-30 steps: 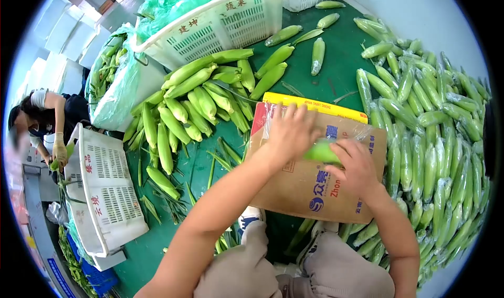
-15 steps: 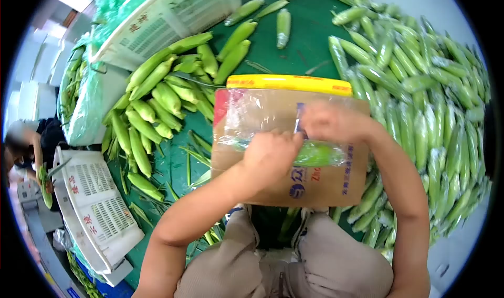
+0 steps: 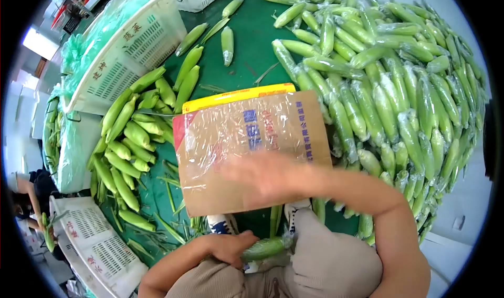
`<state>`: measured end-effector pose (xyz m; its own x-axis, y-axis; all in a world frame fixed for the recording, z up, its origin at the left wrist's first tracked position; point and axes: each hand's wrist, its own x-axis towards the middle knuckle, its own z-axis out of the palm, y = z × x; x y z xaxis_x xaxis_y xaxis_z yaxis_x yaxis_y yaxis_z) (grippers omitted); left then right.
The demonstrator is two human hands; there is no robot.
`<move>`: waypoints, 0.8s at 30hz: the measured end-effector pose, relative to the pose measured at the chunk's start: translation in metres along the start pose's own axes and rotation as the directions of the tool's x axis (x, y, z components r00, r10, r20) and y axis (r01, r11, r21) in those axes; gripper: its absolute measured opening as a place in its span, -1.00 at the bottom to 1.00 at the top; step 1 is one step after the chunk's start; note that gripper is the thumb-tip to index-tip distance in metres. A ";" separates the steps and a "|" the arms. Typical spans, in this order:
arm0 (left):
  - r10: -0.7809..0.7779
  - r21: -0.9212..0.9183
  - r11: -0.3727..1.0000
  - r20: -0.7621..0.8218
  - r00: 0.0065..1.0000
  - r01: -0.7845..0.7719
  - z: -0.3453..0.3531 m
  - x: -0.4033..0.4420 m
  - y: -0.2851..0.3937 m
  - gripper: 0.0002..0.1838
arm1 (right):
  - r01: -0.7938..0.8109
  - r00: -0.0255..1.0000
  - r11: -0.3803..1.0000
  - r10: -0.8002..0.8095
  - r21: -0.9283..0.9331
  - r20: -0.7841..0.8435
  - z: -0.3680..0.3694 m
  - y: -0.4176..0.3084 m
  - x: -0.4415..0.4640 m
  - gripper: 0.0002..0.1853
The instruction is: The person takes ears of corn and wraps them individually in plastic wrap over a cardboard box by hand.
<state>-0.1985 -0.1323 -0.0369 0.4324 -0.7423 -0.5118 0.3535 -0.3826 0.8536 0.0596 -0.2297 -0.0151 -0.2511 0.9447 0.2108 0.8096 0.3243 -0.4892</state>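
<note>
My left hand (image 3: 233, 248) is low between my knees, its fingers closed on a plastic-wrapped ear of green-husked corn (image 3: 265, 249). My right hand (image 3: 260, 178) is over the cardboard box (image 3: 205, 193), smeared by motion, so its fingers do not show clearly. Clear film covers the top of the box, which bears blue and red print. A long yellow carton (image 3: 239, 95) lies along the box's far edge.
Unwrapped corn (image 3: 123, 164) lies heaped at left on the green surface (image 3: 244, 70). A large pile of film-wrapped corn (image 3: 388, 98) fills the right. White crates (image 3: 131, 46) stand at left, near another person (image 3: 31, 203) holding corn.
The wrapped corn has left the box top and is now low in my left hand. My right hand has moved left and down over the box. The view has shifted.
</note>
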 end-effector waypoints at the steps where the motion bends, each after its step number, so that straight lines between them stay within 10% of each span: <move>1: 0.120 0.091 0.990 -0.145 0.982 -0.107 0.000 -0.014 -0.005 0.18 | -0.137 0.965 0.990 0.123 0.043 0.231 -0.001 -0.042 -0.013 0.23; 3: 0.031 -0.042 0.998 -0.280 0.960 -0.045 -0.016 -0.049 0.021 -0.01 | -0.401 0.761 0.813 0.039 0.422 0.648 0.020 -0.086 -0.039 0.29; 4: 0.032 -0.039 0.998 -0.362 0.931 -0.050 -0.022 -0.069 0.037 -0.13 | -0.524 0.825 0.489 0.088 0.697 0.558 0.034 -0.092 -0.055 0.13; 6: -0.087 -0.099 0.995 -0.614 0.784 0.033 -0.025 -0.101 0.068 -0.37 | -0.542 0.829 0.414 0.122 0.731 0.546 0.059 -0.082 -0.055 -0.06; 8: -0.316 -0.352 0.936 -0.837 0.447 0.004 -0.015 -0.113 0.059 -0.53 | -0.481 0.877 0.449 0.251 0.753 0.410 0.044 -0.084 -0.039 -0.18; 10: -0.186 -0.017 0.899 -0.919 -0.346 -0.438 -0.020 -0.096 0.010 -0.73 | -0.507 0.852 0.509 0.418 0.696 0.315 0.033 -0.085 -0.024 -0.13; 12: -0.364 0.300 0.545 -0.756 -0.543 -0.783 -0.043 -0.064 0.029 -0.72 | -0.503 0.796 0.519 0.589 0.691 0.137 0.034 -0.095 -0.002 -0.11; 14: -0.436 0.202 0.298 -0.841 -0.322 -0.933 -0.041 -0.022 0.056 -0.51 | -0.427 0.825 0.572 0.563 0.700 0.043 0.018 -0.099 0.032 -0.02; 16: -0.444 0.077 0.461 -0.843 -0.305 -0.884 -0.057 -0.025 0.054 -0.58 | -0.200 0.811 0.528 0.561 0.826 -0.163 0.037 -0.093 0.049 0.09; 18: -0.402 0.043 0.533 -0.866 -0.297 -0.845 -0.079 -0.023 0.063 -0.62 | -0.275 0.747 0.030 0.636 0.961 0.194 0.036 -0.082 0.044 0.06; 20: -0.366 -0.053 0.352 -0.927 -0.085 -0.935 -0.091 -0.020 0.059 -0.60 | -0.363 0.730 -0.723 0.171 0.588 0.661 0.018 -0.064 0.028 0.01; 23: -0.122 0.105 0.496 -0.974 -0.189 -0.862 -0.102 -0.032 0.050 -0.63 | -0.313 0.781 -0.640 0.246 0.701 0.574 0.041 -0.039 -0.002 -0.07; 24: -0.013 0.237 0.782 -0.918 -0.396 -0.576 -0.121 -0.043 0.026 -0.63 | -0.289 0.767 -0.553 0.354 0.781 0.535 0.037 -0.028 -0.004 -0.13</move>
<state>-0.1076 -0.0438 -0.0044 0.5856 0.8041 0.1025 -0.1692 -0.0024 0.9856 0.0183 -0.2404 -0.0338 -0.1894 0.8651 -0.4644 -0.7899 -0.4152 -0.4512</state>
